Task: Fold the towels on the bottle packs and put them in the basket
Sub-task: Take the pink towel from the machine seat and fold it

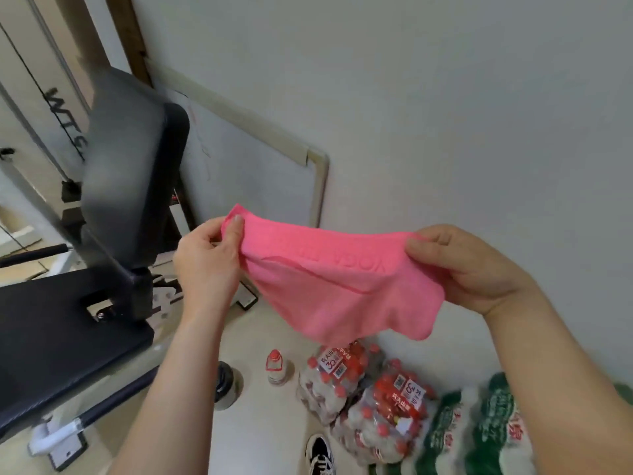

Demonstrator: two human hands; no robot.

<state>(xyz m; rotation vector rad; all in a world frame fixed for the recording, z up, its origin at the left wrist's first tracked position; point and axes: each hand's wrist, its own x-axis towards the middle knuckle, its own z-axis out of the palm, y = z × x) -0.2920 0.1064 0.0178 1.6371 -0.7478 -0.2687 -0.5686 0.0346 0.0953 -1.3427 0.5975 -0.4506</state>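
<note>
- Far left: a black padded bench (pixel 68 337) with its upright back pad (pixel 130 166) stands against the pale wall (pixel 445 114).
- My left hand (pixel 205 262) is raised in front of that pad. Its thumb and curled fingers pinch the upper left corner of the pink towel (pixel 335 289).
- The pink towel hangs in mid-air, stretched between my two hands. Its top edge is pulled fairly taut and the rest sags below in what looks like a doubled layer. Embossed lettering runs along the upper band, upside down from where I look.
- My right hand (pixel 469 269) pinches the towel's upper right end, with the thumb on the near side and the fingers curled behind the cloth.
- On the floor (pixel 267 423) below, from the left: a dark-lidded jar (pixel 226 382), a single bottle (pixel 275 366) with a red cap, and a black-and-white shoe (pixel 320 455) at the bottom edge.
- Two red-capped bottle packs (pixel 342 382) lie side by side under the towel's lower hem, well apart from it.
- Furthest right, green-labelled packs (pixel 479 433) sit just beside the red-capped ones, partly hidden by my right forearm.
</note>
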